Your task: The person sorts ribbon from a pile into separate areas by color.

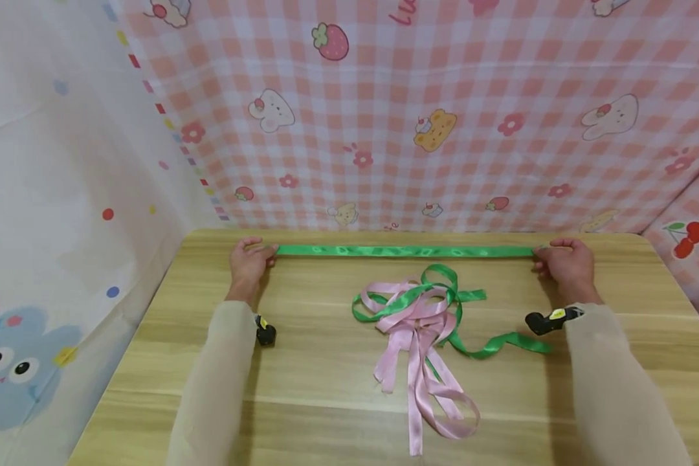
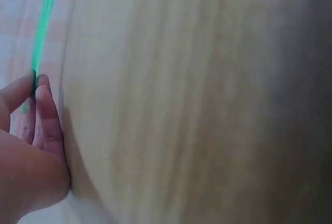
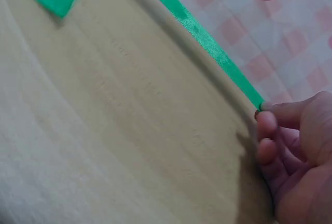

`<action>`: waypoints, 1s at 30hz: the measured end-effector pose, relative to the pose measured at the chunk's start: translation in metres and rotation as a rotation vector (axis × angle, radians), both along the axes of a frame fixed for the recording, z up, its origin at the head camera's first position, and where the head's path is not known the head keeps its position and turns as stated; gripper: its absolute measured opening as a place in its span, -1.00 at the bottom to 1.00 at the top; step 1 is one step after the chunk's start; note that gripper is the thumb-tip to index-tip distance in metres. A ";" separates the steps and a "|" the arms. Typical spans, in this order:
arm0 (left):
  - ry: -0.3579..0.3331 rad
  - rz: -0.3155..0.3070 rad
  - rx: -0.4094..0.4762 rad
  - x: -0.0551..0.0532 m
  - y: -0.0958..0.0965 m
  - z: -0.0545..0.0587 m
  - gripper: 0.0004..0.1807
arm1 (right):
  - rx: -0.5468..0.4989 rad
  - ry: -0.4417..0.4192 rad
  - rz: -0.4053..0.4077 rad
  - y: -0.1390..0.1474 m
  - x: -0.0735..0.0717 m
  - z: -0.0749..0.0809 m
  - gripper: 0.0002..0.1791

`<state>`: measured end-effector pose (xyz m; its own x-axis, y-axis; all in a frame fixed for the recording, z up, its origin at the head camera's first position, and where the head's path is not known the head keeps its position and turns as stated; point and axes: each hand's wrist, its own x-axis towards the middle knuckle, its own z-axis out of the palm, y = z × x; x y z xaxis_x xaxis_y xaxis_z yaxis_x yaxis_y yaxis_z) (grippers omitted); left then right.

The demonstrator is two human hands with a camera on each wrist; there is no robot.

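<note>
A green satin ribbon [image 1: 404,250] stretches straight along the far side of the table. My left hand [image 1: 249,265] pinches its left end between thumb and fingers; in the left wrist view the ribbon [image 2: 45,22] runs up from those fingertips. At the other end my right hand [image 1: 569,264] pinches the ribbon, and the right wrist view shows the taut strip [image 3: 202,37] leaving the thumb and forefinger, with its shadow on the wood. Closer to me, between the forearms, lies a loose heap of pink ribbons [image 1: 419,323] tangled with another green ribbon [image 1: 492,346].
The wooden table [image 1: 326,388] has its back edge against a pink checked cloth [image 1: 384,129] with cartoon prints. A white printed cloth [image 1: 64,162] hangs on the left. Black cameras [image 1: 265,331] are strapped at both wrists.
</note>
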<state>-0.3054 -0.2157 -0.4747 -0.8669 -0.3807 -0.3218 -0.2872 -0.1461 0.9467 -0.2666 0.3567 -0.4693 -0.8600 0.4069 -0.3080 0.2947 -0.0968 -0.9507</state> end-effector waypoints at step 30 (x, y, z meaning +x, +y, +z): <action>-0.015 0.050 -0.073 -0.004 0.010 -0.002 -0.49 | -0.009 0.017 -0.110 -0.009 0.002 -0.004 -0.58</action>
